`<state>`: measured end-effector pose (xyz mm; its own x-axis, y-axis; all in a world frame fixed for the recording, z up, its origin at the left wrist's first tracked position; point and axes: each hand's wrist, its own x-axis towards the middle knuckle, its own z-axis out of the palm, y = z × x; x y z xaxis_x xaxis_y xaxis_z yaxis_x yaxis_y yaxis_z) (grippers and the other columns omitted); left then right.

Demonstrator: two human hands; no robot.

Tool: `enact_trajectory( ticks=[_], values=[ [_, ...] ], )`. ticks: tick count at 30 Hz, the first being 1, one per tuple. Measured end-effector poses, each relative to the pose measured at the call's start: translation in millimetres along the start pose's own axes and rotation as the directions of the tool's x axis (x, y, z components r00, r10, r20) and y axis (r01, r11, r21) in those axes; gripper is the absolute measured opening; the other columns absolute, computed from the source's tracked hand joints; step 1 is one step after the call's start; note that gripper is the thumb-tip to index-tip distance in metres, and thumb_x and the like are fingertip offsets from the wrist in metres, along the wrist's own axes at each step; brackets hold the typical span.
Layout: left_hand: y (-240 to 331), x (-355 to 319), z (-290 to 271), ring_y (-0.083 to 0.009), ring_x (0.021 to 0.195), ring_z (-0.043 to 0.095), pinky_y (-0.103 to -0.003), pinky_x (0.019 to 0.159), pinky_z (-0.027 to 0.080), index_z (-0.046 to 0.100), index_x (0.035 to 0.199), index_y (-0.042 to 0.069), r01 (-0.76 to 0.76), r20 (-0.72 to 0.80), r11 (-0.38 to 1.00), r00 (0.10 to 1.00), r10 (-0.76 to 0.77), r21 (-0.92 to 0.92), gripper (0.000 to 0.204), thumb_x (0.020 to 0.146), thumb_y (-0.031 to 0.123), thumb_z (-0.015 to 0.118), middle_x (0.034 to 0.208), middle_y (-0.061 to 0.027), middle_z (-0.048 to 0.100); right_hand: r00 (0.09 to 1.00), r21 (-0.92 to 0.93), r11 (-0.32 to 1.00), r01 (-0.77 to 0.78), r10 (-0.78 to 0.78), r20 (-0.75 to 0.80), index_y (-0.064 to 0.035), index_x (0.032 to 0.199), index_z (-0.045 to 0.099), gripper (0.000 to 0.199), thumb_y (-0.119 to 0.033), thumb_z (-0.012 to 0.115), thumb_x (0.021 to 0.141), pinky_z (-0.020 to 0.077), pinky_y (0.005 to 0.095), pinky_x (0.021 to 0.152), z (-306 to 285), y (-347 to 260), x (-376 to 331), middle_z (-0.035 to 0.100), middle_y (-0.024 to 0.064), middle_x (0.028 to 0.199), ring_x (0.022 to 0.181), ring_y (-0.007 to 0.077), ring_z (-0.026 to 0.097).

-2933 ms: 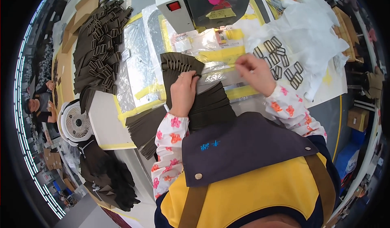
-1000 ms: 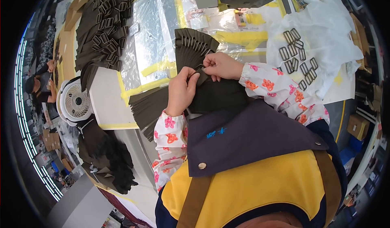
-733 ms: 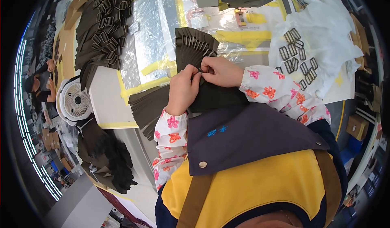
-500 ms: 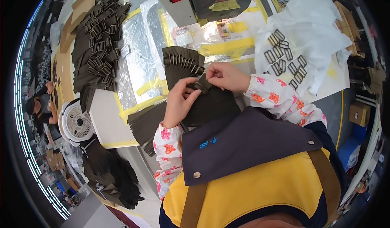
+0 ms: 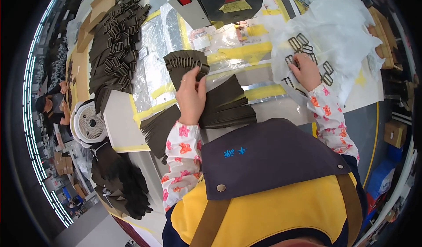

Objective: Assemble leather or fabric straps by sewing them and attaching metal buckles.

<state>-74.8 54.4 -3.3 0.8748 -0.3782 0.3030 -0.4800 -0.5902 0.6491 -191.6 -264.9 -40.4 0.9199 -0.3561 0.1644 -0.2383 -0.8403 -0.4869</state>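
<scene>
My left hand (image 5: 191, 95) pinches a dark brown strap with a metal buckle (image 5: 203, 68) on its end and lays it against a short row of buckled straps (image 5: 182, 62). It lies across a fanned stack of plain dark straps (image 5: 231, 105). My right hand (image 5: 305, 71) is out to the right, its fingertips down among loose rectangular metal buckles (image 5: 303, 44) on a crumpled white plastic sheet (image 5: 343, 27). I cannot tell whether it has hold of a buckle.
A long pile of buckled straps (image 5: 115, 49) lies at the far left, with a small white fan (image 5: 90, 126) below it. A white machine with a red switch (image 5: 188, 1) stands at the back. More dark straps (image 5: 118, 183) are heaped at lower left. Another person (image 5: 48, 108) works far left.
Both hands were together at the strap fitting a buckle. Now my right hand has moved right to the loose buckles, while my left hand stays on the buckled strap.
</scene>
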Motion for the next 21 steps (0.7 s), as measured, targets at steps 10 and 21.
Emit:
enact_trajectory(
  ticks=[10,21],
  values=[
    [36,-59,-25,-0.0384,0.123,0.028,-0.049,0.101,0.024,0.036,0.132,0.015,-0.304,0.541,0.922,0.830,0.134,0.238,0.095,0.050,0.029,0.081,0.135,-0.0215,0.026,0.986,0.276,0.954,-0.117,0.078,0.149,-0.0037,0.098,0.054,0.028,-0.008,0.063,0.072,0.0434,0.0334,0.056,7,7,11,0.055,0.0111,0.069,0.061,0.0236,0.055],
    [-18,-27,-25,-0.0341,0.108,0.040,-0.041,0.096,0.028,0.042,0.125,0.009,-0.100,0.253,0.964,0.967,0.036,0.247,0.085,0.051,0.027,0.080,0.116,-0.0181,0.042,0.994,0.519,0.855,0.022,0.035,-0.099,0.0013,0.099,0.059,0.018,-0.004,0.058,0.082,0.0428,0.0229,0.058,-14,-6,5,0.059,0.0053,0.075,0.061,0.0097,0.050]
  ],
)
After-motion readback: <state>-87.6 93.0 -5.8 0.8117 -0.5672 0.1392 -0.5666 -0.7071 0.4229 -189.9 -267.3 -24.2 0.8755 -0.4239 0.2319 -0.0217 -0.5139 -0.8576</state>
